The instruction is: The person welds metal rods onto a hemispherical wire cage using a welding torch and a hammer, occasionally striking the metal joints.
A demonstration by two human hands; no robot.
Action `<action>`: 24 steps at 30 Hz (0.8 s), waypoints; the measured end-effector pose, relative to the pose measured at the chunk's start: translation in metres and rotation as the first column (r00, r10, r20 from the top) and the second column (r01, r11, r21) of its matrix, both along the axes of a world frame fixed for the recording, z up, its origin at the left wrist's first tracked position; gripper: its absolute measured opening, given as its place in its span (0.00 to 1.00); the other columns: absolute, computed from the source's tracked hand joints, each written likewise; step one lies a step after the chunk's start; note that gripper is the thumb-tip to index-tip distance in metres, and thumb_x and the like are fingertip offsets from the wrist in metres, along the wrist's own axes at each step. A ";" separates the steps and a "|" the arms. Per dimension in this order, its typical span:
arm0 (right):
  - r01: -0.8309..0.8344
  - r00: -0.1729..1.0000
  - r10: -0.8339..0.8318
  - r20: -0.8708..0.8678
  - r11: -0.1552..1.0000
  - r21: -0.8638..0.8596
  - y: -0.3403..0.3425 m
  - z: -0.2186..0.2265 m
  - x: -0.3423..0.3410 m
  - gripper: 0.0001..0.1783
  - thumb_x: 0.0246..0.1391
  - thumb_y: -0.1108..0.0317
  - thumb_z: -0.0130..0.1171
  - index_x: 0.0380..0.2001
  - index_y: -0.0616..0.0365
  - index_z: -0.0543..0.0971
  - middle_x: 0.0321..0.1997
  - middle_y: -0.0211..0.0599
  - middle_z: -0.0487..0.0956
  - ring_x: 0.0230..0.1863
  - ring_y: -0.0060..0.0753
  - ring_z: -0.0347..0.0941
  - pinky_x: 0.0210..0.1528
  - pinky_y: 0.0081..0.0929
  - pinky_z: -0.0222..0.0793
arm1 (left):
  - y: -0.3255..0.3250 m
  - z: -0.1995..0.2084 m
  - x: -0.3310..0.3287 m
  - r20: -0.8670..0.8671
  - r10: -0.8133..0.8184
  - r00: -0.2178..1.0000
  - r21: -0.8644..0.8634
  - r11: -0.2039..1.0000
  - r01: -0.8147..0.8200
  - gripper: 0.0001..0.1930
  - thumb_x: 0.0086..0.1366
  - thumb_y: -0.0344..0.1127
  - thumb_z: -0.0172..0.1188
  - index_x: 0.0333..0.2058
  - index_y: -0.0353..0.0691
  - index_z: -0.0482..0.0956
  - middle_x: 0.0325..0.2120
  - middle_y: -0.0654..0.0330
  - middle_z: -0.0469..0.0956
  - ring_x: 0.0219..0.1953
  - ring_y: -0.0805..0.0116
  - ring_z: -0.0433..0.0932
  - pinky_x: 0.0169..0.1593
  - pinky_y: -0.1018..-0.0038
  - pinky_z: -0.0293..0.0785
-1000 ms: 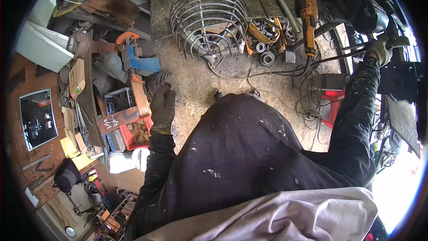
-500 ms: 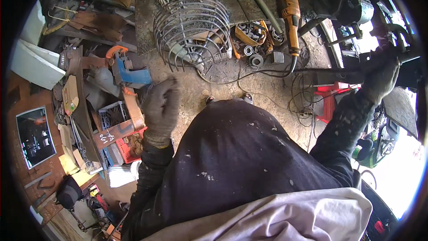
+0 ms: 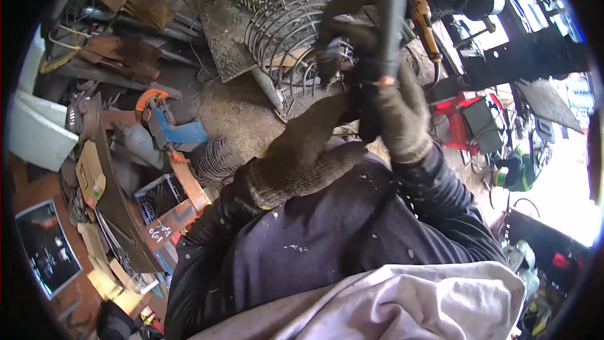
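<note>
My right hand (image 3: 406, 120), in a grey-brown work glove, is closed on a dark metal tool (image 3: 393, 22) with a long grey bar, held up in front of my chest. The tool's dark body is smeared by motion, so its exact kind does not show; a small orange spot marks it near my fingers. My gloved left hand (image 3: 302, 154) reaches in from the left, its fingers stretched out and the thumb apart. Its fingertips come up to the tool's lower end; whether they touch it is unclear. Behind the tool lies a cage of curved metal rods (image 3: 280, 32), partly hidden.
An orange power tool (image 3: 418, 6) lies beyond my hands on the worktable (image 3: 229, 50). At left stand a blue metal clamp or vise (image 3: 179, 127), a coil of wire (image 3: 217, 161) and a grey crate (image 3: 157, 198). A red-and-grey machine (image 3: 465, 123) sits at right.
My right hand has come from the far right to the middle, bringing the dark tool with it. My left hand has moved right, toward the tool, and the view has shifted.
</note>
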State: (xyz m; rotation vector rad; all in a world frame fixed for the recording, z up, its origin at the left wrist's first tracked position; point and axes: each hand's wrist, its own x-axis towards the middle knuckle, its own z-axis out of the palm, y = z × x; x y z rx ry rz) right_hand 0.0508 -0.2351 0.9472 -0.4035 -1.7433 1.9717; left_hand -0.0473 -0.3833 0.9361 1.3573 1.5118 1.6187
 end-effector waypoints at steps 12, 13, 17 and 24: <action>-0.184 0.983 0.122 0.141 0.749 0.637 -0.117 -0.028 -0.083 0.48 0.53 0.33 0.62 0.61 0.65 0.71 0.52 0.58 0.77 0.59 0.57 0.72 0.61 0.46 0.68 | -0.123 -0.077 -0.052 -0.089 0.393 0.915 -0.173 0.899 -0.403 0.25 0.65 0.38 0.65 0.56 0.34 0.67 0.45 0.54 0.77 0.47 0.63 0.79 0.51 0.67 0.78; -0.165 0.986 0.121 0.116 0.824 0.542 -0.118 -0.034 -0.080 0.46 0.54 0.34 0.63 0.60 0.64 0.72 0.54 0.56 0.77 0.59 0.54 0.73 0.61 0.45 0.68 | -0.131 -0.077 -0.056 0.029 0.429 0.903 -0.185 0.890 -0.417 0.27 0.63 0.37 0.67 0.57 0.34 0.66 0.46 0.55 0.76 0.48 0.64 0.79 0.52 0.67 0.77; -0.106 0.959 0.052 0.280 0.977 0.183 -0.111 -0.067 -0.054 0.36 0.60 0.44 0.62 0.59 0.64 0.73 0.50 0.48 0.80 0.52 0.41 0.77 0.57 0.36 0.72 | -0.155 -0.083 -0.073 0.362 0.532 0.765 -0.229 0.847 -0.480 0.32 0.59 0.29 0.67 0.59 0.37 0.62 0.48 0.57 0.74 0.48 0.63 0.78 0.52 0.65 0.79; 0.207 0.868 0.040 0.496 0.878 -0.432 -0.084 -0.129 -0.042 0.24 0.69 0.54 0.53 0.56 0.63 0.75 0.43 0.35 0.81 0.41 0.25 0.77 0.47 0.25 0.75 | -0.155 -0.089 -0.097 0.399 0.622 0.674 -0.257 0.781 -0.569 0.36 0.55 0.24 0.67 0.61 0.33 0.60 0.50 0.53 0.71 0.48 0.62 0.78 0.51 0.65 0.81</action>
